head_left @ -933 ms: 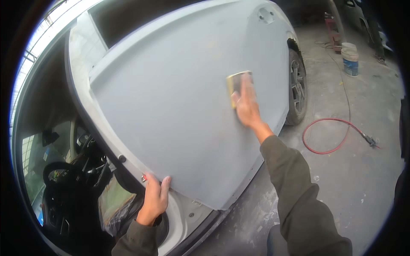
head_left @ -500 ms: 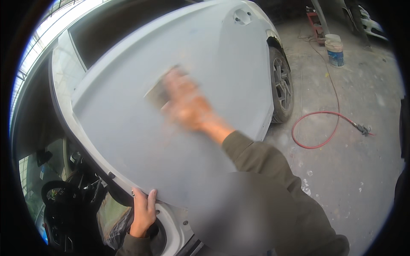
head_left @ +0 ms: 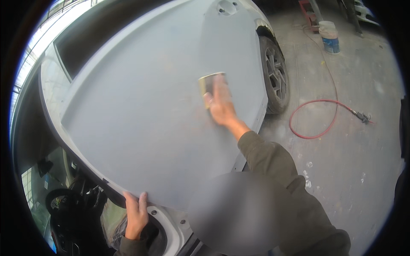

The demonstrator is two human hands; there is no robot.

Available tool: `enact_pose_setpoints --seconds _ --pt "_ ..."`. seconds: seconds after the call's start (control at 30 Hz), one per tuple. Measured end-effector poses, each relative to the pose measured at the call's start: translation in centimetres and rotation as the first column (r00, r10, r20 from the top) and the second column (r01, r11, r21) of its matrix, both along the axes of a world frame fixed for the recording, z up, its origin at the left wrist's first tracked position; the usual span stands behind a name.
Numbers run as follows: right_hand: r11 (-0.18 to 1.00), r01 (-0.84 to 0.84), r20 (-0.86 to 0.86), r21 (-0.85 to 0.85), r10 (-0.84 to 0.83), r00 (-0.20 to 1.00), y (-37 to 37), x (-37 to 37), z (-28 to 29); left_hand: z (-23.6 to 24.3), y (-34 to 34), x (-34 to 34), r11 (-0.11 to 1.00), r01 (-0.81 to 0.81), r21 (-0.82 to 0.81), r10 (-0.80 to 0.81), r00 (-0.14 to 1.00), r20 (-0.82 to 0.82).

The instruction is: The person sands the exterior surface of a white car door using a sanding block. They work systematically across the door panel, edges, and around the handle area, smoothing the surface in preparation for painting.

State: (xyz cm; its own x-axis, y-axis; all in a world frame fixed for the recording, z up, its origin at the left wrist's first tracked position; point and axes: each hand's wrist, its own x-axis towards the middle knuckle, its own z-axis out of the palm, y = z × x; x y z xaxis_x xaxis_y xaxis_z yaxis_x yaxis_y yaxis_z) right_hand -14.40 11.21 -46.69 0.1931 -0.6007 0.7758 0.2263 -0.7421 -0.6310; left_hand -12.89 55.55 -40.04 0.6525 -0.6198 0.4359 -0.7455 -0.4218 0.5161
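A grey primed car door (head_left: 141, 98) stands before me, its matt surface filling the middle of the view. My right hand (head_left: 222, 106) presses a flat sanding pad (head_left: 206, 87) with a pale yellowish edge against the door's right part, below the handle recess (head_left: 226, 7). The fingers lie over the pad and are somewhat blurred. At the door's near edge, my left hand (head_left: 136, 215) is closed on the rim, with fingertips showing on the grey face and the rest of the grip hidden.
To the right is a car wheel (head_left: 275, 74). A looped red air hose (head_left: 314, 137) with a dark fitting lies on the concrete floor (head_left: 337, 170). Farther back stand a white and blue bucket (head_left: 330, 40) and a red stand (head_left: 308, 15). Lower left shows the steering wheel (head_left: 53, 200).
My right hand has slid the sanding pad rightward across the door. My left hand keeps its hold on the edge. The whole view has shifted slightly.
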Motion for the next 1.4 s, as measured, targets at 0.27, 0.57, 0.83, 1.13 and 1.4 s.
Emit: enact_pose_setpoints --seconds 0.27,0.57,0.83,1.13,1.4 --pt "0.935 -0.226 -0.002 -0.272 0.234 0.972 26.1 -1.3 -8.0 -0.2 -0.3 -0.3 0.991 -0.018 -0.134 -0.009 0.98 -0.197" --pt "0.961 0.019 -0.06 0.278 -0.002 0.998 3.8 0.6 -18.3 -0.1 0.8 0.3 0.986 -0.148 -0.081 0.148 0.989 0.006" --pt "0.936 -0.352 -0.232 0.018 0.346 0.909 31.8 -4.4 -22.0 0.8 1.2 -0.2 0.975 -0.204 -0.086 0.206 0.978 0.019" --pt "0.927 0.123 -0.226 0.355 -0.042 0.973 8.5 -1.0 -19.0 0.6 -0.7 -0.4 0.981 -0.185 -0.051 0.189 0.979 0.081" --pt "0.963 -0.209 -0.294 0.168 0.251 0.922 11.3 -3.7 -21.5 1.0 3.4 1.7 0.982 -0.185 -0.035 0.188 0.961 0.2"
